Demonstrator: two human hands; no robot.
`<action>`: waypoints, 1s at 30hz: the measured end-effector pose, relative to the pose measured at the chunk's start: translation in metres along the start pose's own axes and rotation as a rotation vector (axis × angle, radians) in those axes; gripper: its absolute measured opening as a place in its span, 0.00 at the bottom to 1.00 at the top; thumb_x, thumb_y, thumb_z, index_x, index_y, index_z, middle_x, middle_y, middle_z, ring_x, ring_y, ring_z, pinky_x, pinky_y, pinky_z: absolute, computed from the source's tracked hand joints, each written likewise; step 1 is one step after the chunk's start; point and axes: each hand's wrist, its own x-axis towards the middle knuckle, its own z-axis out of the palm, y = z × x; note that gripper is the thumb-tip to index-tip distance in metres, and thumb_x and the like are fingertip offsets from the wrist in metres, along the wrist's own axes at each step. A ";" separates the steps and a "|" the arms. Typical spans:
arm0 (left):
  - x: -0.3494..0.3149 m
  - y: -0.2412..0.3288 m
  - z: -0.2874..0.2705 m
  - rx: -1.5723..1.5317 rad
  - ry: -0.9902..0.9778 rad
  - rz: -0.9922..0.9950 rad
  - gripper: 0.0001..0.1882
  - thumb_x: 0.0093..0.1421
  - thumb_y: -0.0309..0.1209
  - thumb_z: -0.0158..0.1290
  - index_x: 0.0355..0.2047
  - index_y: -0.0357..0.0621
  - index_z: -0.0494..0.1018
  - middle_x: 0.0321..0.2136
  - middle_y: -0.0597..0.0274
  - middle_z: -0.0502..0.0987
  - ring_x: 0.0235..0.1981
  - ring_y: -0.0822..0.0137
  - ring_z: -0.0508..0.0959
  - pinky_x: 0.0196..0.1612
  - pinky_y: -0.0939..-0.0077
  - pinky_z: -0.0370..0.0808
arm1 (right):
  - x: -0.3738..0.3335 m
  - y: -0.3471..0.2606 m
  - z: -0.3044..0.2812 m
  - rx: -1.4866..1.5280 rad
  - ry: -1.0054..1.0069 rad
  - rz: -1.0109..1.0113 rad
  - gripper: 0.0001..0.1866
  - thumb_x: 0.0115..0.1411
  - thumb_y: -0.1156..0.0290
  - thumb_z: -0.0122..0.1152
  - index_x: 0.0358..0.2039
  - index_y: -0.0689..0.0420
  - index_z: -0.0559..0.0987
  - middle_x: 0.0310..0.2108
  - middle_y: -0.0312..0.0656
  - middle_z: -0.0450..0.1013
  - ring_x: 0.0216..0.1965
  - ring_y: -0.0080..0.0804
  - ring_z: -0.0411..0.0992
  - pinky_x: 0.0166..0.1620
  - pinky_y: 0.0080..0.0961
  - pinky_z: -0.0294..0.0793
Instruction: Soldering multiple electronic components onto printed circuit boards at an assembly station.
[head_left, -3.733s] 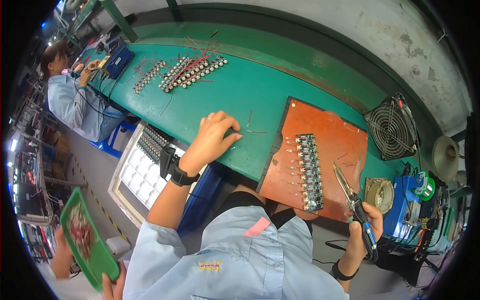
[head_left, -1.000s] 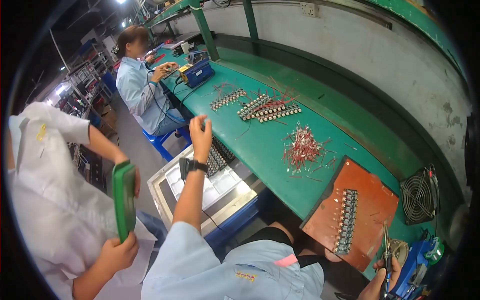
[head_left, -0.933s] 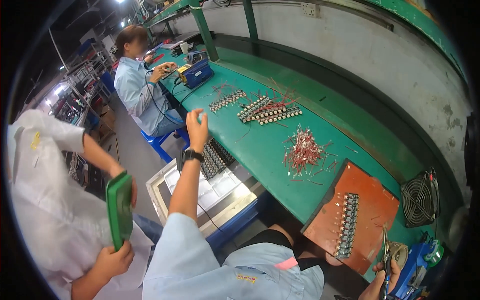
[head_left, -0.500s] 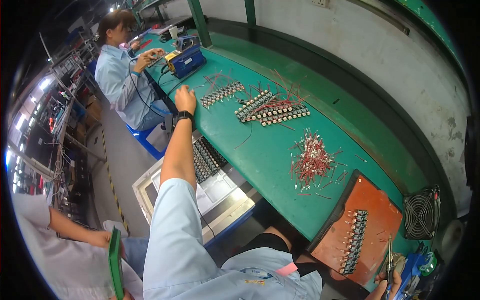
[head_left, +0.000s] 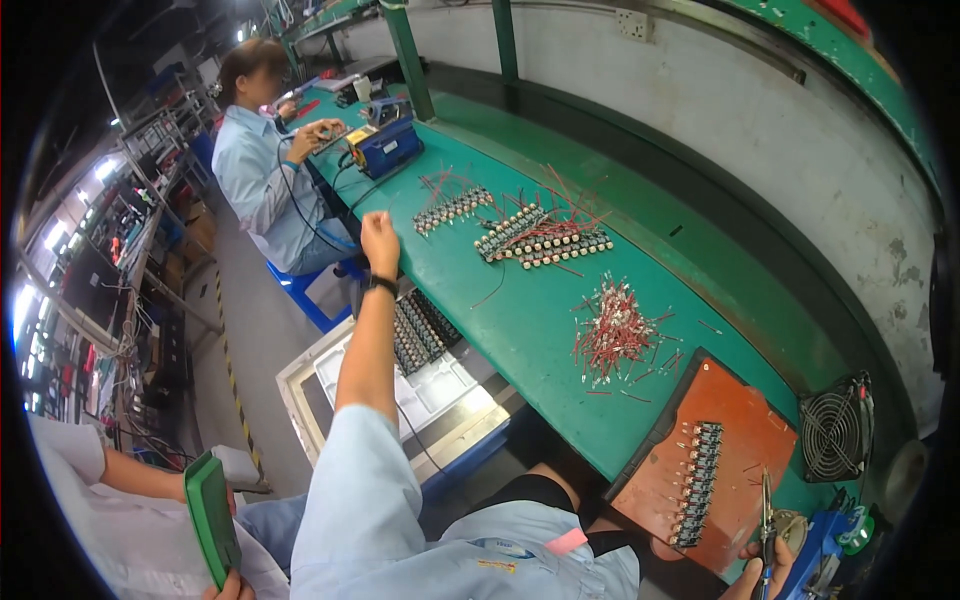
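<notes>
At eleven o'clock, your left hand (head_left: 379, 238) hovers loosely curled over the green bench (head_left: 540, 330), holding nothing. At five o'clock, your right hand (head_left: 765, 565) grips a soldering iron (head_left: 767, 515) beside the orange board (head_left: 715, 460).

The rows of small grey components with red leads (head_left: 530, 238) lie flat on the green bench, just beyond the fingers of the raised left hand (head_left: 379, 238) and apart from them, in several slanted parallel strips with wires splayed outward. The tweezers (head_left: 766, 520) stand roughly upright, tips up, pinched between the fingers of the right hand (head_left: 765, 570).
</notes>
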 end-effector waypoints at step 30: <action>-0.139 0.280 -0.280 -1.612 -0.198 -0.143 0.07 0.67 0.26 0.45 0.45 0.42 0.66 0.33 0.65 0.68 0.30 0.74 0.68 0.34 0.81 0.70 | -0.030 0.046 -0.036 0.267 0.142 0.019 0.28 0.55 0.61 0.65 0.49 0.67 0.70 0.39 0.45 0.72 0.36 0.29 0.71 0.45 0.27 0.71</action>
